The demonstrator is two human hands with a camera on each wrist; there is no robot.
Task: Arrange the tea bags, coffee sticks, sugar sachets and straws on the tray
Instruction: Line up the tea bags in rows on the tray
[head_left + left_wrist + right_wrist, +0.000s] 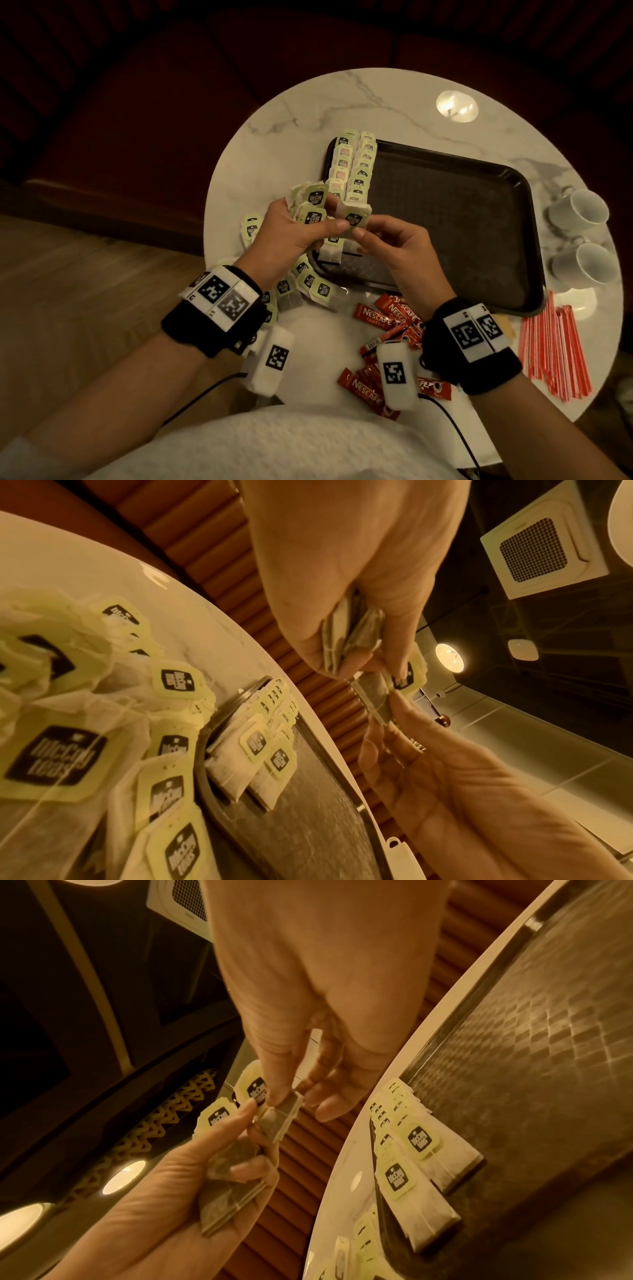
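Note:
My left hand (334, 214) grips a bunch of green-tagged tea bags (313, 205) above the tray's left edge. My right hand (363, 226) pinches one tea bag (352, 219) at the edge of that bunch; in the right wrist view its thumb and finger hold the bag (281, 1118) by a corner. Two rows of tea bags (352, 168) lie along the left side of the black tray (462, 222). Loose tea bags (308, 284) are piled on the table under my left wrist. Red coffee sticks (376, 318) lie near the front edge, and red-striped straws (555, 346) at the right.
Two white cups (579, 209) lie on their sides right of the tray on the round marble table (376, 99). The tray's middle and right side are bare. A dark red bench runs behind the table.

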